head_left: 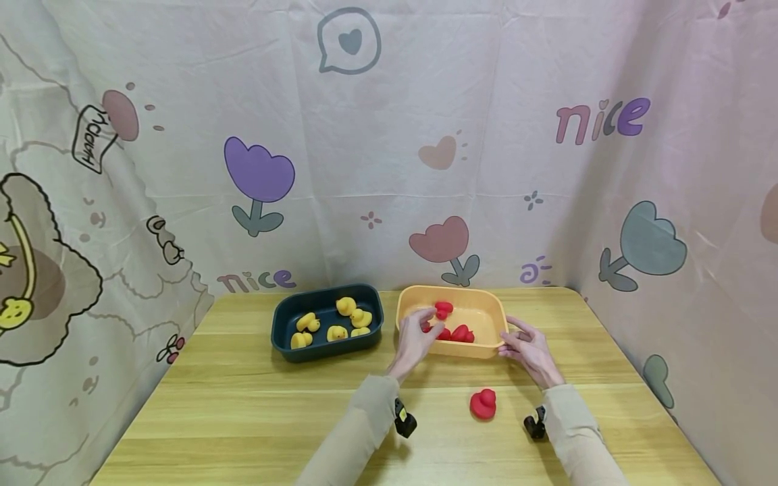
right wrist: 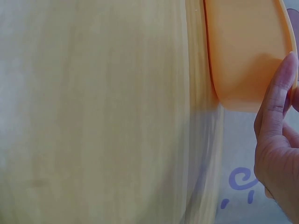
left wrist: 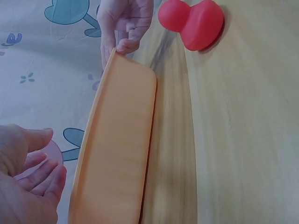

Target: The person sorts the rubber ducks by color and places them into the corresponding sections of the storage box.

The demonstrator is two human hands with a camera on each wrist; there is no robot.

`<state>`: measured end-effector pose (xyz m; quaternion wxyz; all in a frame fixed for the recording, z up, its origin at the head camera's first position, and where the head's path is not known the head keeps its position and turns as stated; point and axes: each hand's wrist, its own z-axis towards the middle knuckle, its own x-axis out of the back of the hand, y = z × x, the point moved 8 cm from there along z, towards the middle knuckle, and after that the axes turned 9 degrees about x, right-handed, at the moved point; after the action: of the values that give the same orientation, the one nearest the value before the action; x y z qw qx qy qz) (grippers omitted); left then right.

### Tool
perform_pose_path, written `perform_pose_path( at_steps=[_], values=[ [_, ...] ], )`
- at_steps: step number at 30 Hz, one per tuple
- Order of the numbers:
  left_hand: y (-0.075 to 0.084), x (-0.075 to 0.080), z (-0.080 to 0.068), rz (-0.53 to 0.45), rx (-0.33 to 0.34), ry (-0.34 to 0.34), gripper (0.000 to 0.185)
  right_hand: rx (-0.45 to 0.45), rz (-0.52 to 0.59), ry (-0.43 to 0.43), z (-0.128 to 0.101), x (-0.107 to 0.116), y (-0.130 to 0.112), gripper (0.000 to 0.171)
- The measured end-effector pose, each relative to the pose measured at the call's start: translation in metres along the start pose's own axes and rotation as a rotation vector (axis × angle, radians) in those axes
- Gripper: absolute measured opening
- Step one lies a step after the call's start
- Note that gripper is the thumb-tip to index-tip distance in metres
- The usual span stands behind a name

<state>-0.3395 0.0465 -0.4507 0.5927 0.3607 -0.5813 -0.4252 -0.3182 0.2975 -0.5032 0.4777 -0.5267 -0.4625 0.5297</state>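
Observation:
An orange bin [head_left: 489,316] with three red ducks [head_left: 460,333] stands at mid-table. My left hand [head_left: 418,332] hovers over its left end, fingers loosely spread and holding nothing; the left wrist view shows the left hand [left wrist: 29,179] empty beside the bin's wall [left wrist: 119,149]. At the bin's right end my right hand [head_left: 526,345] touches the wall with nearly straight fingers [right wrist: 276,100], and the bin [right wrist: 245,51] lies just beside them. A loose red duck [head_left: 483,403] lies on the table between my forearms, also seen as the red duck [left wrist: 192,22] in the left wrist view.
A dark blue bin [head_left: 286,341] holding several yellow ducks [head_left: 348,307] sits just left of the orange one. The wooden table [head_left: 243,418] is walled by a patterned cloth backdrop [head_left: 389,169] at the back and both sides.

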Motion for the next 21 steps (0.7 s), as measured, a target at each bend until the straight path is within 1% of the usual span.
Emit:
perform_pose_path(
  at_steps=[3, 6, 10, 17, 21],
  values=[
    [0.001, -0.002, -0.005, -0.007, -0.009, -0.027, 0.039, 0.011, 0.003, 0.001, 0.000, 0.001, 0.000, 0.070],
    [0.003, -0.004, -0.009, -0.019, -0.050, -0.047, 0.039, 0.021, 0.003, 0.000, 0.000, 0.001, 0.000, 0.070],
    [0.004, -0.004, -0.014, -0.015, -0.095, -0.056, 0.037, 0.021, 0.001, -0.003, 0.000, 0.001, 0.000, 0.070],
    [0.004, 0.003, -0.025, -0.002, -0.151, -0.072, 0.039, 0.016, -0.004, -0.004, 0.000, 0.000, -0.001, 0.070],
    [0.004, 0.007, -0.031, 0.038, -0.170, -0.077, 0.041, 0.013, -0.001, -0.002, 0.000, 0.000, -0.001, 0.070]
  ],
)
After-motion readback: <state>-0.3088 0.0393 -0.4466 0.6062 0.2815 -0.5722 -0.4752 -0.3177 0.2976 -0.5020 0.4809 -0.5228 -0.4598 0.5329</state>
